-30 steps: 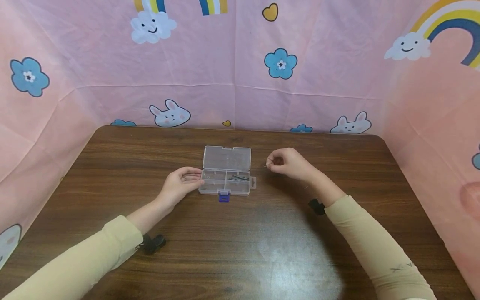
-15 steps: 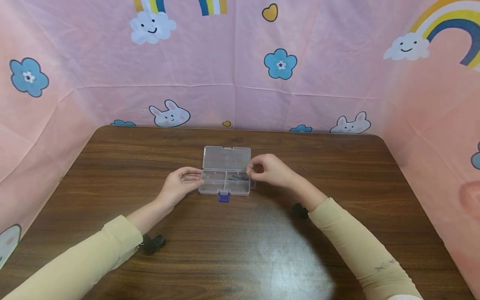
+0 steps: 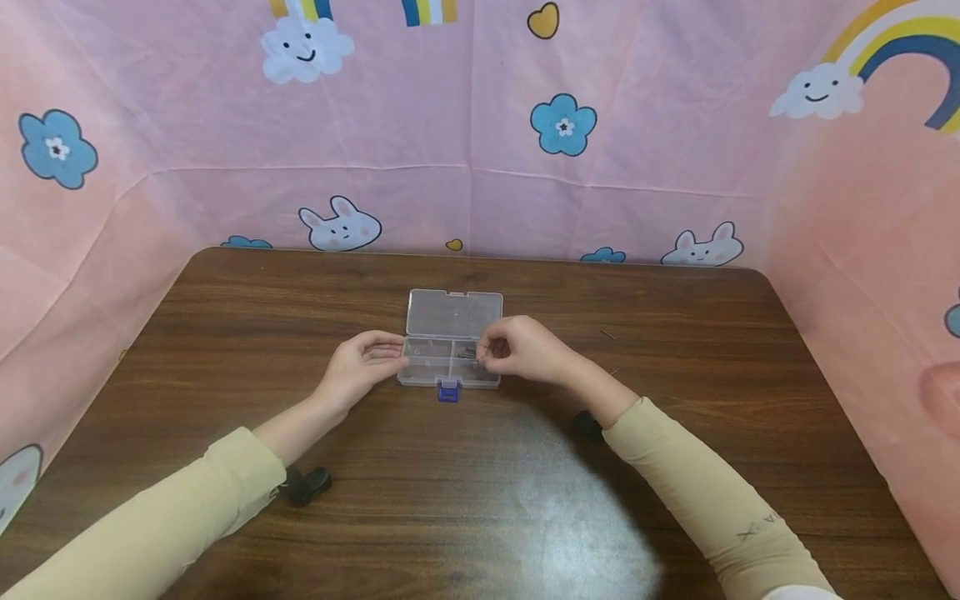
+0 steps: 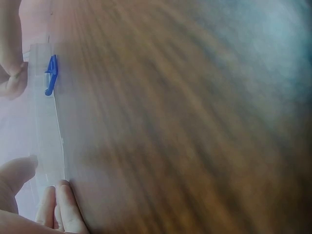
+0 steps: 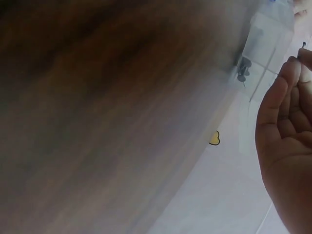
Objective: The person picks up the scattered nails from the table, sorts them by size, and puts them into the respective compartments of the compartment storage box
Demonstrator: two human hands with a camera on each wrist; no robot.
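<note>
An opened clear plastic storage box (image 3: 427, 384) with a blue latch (image 3: 448, 392) stands mid-table, its lid (image 3: 454, 313) tipped back. At its left end my left hand (image 3: 352, 371) holds it by thumb and fingers; the left wrist view shows these fingertips (image 4: 47, 204) on the end. Dark nails (image 3: 467, 353) lie in the back right compartment, partly hidden by my right hand (image 3: 528, 350). That hand hovers over the box's right side. Between its thumb and fingers it pinches a small nail (image 5: 303, 46), whose end sticks out in the right wrist view.
On the brown wooden table (image 3: 360, 517), to the right of the box, lie a thin nail (image 3: 607, 334) and another thin piece (image 3: 616, 372) near my right forearm. A pink patterned cloth (image 3: 420, 125) hangs behind and along both sides.
My right hand has moved left from beside the box to above its right compartments, carrying the nail. The thin pieces on the table have come into sight. My left hand stays put.
</note>
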